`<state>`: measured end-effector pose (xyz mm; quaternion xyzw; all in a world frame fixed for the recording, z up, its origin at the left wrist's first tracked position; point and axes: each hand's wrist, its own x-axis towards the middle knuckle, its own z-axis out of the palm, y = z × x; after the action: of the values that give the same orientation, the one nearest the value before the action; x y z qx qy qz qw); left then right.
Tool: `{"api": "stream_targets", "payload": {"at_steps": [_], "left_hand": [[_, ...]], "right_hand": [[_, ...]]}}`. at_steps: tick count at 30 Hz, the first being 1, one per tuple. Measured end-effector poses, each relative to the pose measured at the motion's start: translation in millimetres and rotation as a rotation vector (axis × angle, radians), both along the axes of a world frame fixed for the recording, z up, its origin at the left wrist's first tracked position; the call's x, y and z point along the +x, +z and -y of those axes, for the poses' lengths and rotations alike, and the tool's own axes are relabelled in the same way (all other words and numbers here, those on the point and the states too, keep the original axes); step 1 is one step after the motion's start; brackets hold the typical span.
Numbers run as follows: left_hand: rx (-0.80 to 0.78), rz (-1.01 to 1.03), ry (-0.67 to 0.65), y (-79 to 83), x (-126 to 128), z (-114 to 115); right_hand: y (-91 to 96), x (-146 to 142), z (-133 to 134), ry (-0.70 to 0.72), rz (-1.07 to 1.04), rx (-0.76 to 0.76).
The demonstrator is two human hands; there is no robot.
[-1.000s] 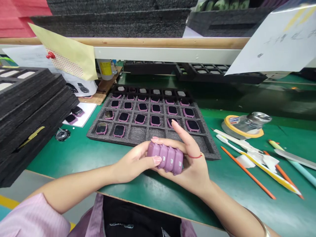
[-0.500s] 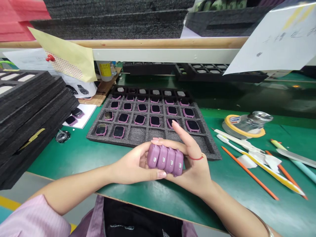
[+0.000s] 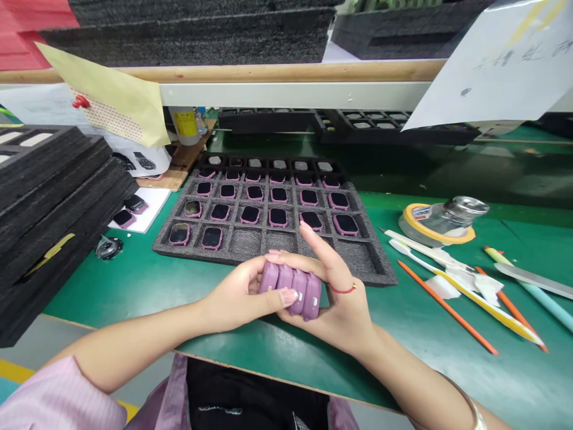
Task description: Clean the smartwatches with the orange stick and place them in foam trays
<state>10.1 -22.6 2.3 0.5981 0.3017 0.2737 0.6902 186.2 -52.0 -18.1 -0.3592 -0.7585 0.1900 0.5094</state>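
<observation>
A row of several purple watch cases (image 3: pixel 308 292), pressed side by side, is held over the bench's front part. My left hand (image 3: pixel 242 292) grips the row from the left, its thumb lying across the front faces. From the right, my right hand (image 3: pixel 340 304) wraps around the same row, index finger pointing up and away. Just behind my hands lies a black foam tray (image 3: pixel 286 242) whose compartments hold many purple-framed watches with dark screens, such as one (image 3: pixel 212 238) in the front row. Part of the front row shows bare foam.
Stacked foam trays (image 3: pixel 58 227) stand at the left, near two watches (image 3: pixel 129 212) on white paper. Rightward lie a tape roll (image 3: pixel 414 224), a metal-topped glass bottle (image 3: pixel 463 215), a toothbrush (image 3: pixel 465 292), orange sticks (image 3: pixel 447 307) and tweezers (image 3: pixel 537 280). A shelf edge (image 3: pixel 286 92) crosses above.
My left thumb has moved up from the lower edge onto the front of the watch cases. The whole view has shifted slightly; both hands still hold the row.
</observation>
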Motion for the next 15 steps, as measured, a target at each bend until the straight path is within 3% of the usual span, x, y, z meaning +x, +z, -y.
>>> {"api": "stream_targets", "payload": {"at_steps": [7,12,15], "left_hand": [[0.095,-0.049,0.062,-0.5,0.8,0.2],[0.100,-0.008,-0.039,0.5,2.8,-2.3],[0.136,-0.083,0.043,0.5,1.6,0.2]], "right_hand": [[-4.7,-0.7,-0.3,0.077,-0.006,-0.002],[-7.1,-0.1,0.1,0.087,0.096,0.049],[-2.9,0.9,1.1,0.111,0.151,0.110]]}}
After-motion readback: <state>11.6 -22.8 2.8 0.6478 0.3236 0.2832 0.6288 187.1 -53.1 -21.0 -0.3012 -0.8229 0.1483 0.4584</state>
